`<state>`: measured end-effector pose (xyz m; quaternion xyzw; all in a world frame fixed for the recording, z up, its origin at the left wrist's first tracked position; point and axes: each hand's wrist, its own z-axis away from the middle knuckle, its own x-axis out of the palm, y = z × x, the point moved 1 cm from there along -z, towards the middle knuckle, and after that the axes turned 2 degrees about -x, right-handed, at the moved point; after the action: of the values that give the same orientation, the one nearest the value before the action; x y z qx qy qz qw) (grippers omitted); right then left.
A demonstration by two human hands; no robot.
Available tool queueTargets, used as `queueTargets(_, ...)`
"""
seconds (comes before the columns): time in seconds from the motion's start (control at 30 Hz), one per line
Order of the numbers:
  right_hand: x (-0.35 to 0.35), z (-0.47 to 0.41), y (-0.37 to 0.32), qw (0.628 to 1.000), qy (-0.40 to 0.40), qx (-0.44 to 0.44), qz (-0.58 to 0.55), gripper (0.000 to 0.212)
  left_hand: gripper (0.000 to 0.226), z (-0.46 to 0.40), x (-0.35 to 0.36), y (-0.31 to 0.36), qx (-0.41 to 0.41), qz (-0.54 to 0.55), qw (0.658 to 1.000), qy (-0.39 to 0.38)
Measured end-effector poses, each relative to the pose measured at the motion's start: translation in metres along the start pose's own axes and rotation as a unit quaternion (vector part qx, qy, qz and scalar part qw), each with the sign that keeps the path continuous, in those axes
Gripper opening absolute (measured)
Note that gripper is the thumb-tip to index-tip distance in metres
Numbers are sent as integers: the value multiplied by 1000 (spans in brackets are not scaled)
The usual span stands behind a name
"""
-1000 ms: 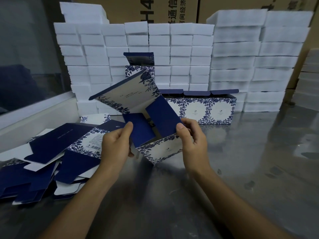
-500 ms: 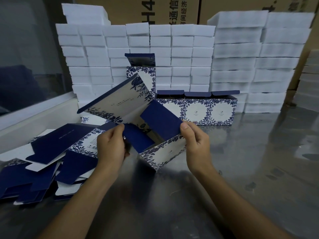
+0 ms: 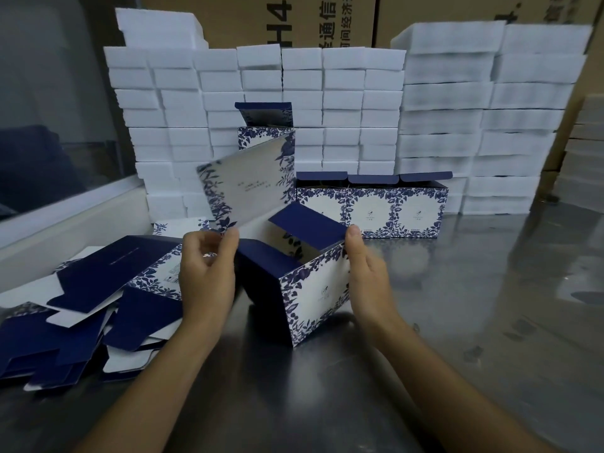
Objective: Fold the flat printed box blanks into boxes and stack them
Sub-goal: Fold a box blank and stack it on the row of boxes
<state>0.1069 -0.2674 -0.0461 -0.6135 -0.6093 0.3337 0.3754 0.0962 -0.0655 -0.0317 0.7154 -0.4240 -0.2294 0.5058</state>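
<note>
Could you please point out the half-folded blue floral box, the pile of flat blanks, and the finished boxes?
Half-folded blue floral box (image 3: 322,299), head view, front panel.
Pile of flat navy blanks (image 3: 85,286), head view, top blank.
Row of finished floral boxes (image 3: 372,212), head view, middle front.

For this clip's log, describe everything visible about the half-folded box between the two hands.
The half-folded blue-and-white floral printed card box stands on the shiny metal table, one corner toward the camera, top open. Its near-left side is dark navy; its near-right face is white with blue leaves. A large white printed lid panel tilts up behind. The left hand pinches that panel's lower edge; the right hand touches the navy flap.
</note>
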Motion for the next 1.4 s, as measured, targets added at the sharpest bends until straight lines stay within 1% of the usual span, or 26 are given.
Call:
queueTargets(0.03, 0, 0, 3, 1000, -11, 11, 26, 69, 20, 0, 1, 0, -1, -4, 1000, -17)
queueTargets(0.07, -1, 1, 7, 998, -11, 15, 62, 69, 28, 1, 1, -2, -2, -4, 999, -33)
queueTargets(0.1, -1, 1, 10, 996, -4, 13, 93, 63, 38, 1, 2, -2, 0, -5, 999, -43)
queueTargets(0.17, 1, 1, 15, 995, 18, 13, 101, 34, 46, 4, 3, -1, 11, -17, 999, -50)
queueTargets(0.2, 1, 0, 17, 995, 28, 20, 92, 19, 45, 6, 4, 0, 15, -30, 998, -52)
queueTargets(0.23, 2, -1, 18, 995, 35, 24, 88, 11, 43, 7, 4, -1, 17, -43, 997, -55)
queueTargets(0.3, 0, -3, 20, 994, 49, 25, 98, 9, 41, 9, 5, 0, 15, -53, 997, -62)
queueTargets(0.37, -4, -5, 20, 989, 72, 26, 127, 8, 41, 9, 6, -1, 16, -44, 997, -66)
queueTargets(0.43, -6, -5, 18, 988, 74, 34, 134, 4, 37, 11, 8, 0, 6, -22, 996, -88)
queueTargets(0.53, -3, -2, 13, 991, 55, 60, 102, 20, 34, 16, 12, 3, -11, 47, 990, -129)
queueTargets(0.6, -2, -2, 9, 991, 62, 65, 100, 37, 36, 16, 10, 4, -34, 86, 987, -130)
queueTargets(0.67, -2, 0, 6, 992, 67, 95, 57, 54, 35, 16, 9, 4, -69, 111, 983, -132)
queueTargets(0.7, -2, 0, 6, 991, 65, 112, 36, 58, 29, 15, 9, 4, -75, 101, 984, -126)
queueTargets(0.73, -1, 0, 6, 991, 59, 121, 21, 60, 18, 13, 9, 3, -70, 81, 988, -115)
queueTargets(0.77, 0, 0, 6, 991, 51, 124, 9, 60, 15, 12, 9, 2, -61, 61, 991, -103)
queueTargets(0.83, 2, 1, 6, 994, 41, 105, -4, 59, 27, 12, 8, -1, -41, 43, 994, -93)
queueTargets(0.93, 1, 2, 7, 996, 23, 90, 0, 61, 54, 11, 4, -4, -15, -6, 994, -106)
queueTargets(1.0, 2, 4, 6, 995, 1, 98, 6, 55, 61, 12, 4, -4, -11, -22, 992, -121)
queueTargets(1.03, 3, 5, 6, 995, -9, 98, 17, 57, 63, 13, 5, -4, -12, -29, 992, -125)
queueTargets(1.13, 5, 3, 7, 994, -4, 82, 72, 92, 70, 16, 8, -6, 2, -44, 990, -132)
queueTargets(1.17, 5, 2, 6, 993, -2, 84, 80, 97, 68, 16, 9, -7, 10, -40, 990, -133)
queueTargets(1.2, 6, 2, 5, 994, -8, 85, 74, 98, 62, 17, 10, -6, 20, -35, 990, -134)
queueTargets(1.27, 6, 1, 5, 995, -34, 93, 26, 90, 52, 19, 12, -4, 29, -26, 990, -133)
queueTargets(1.33, 6, 0, 4, 994, -48, 96, -12, 75, 54, 19, 13, -2, 20, -12, 991, -130)
queueTargets(1.4, 6, -1, 3, 994, -50, 89, -35, 67, 52, 19, 13, -1, 9, 11, 991, -135)
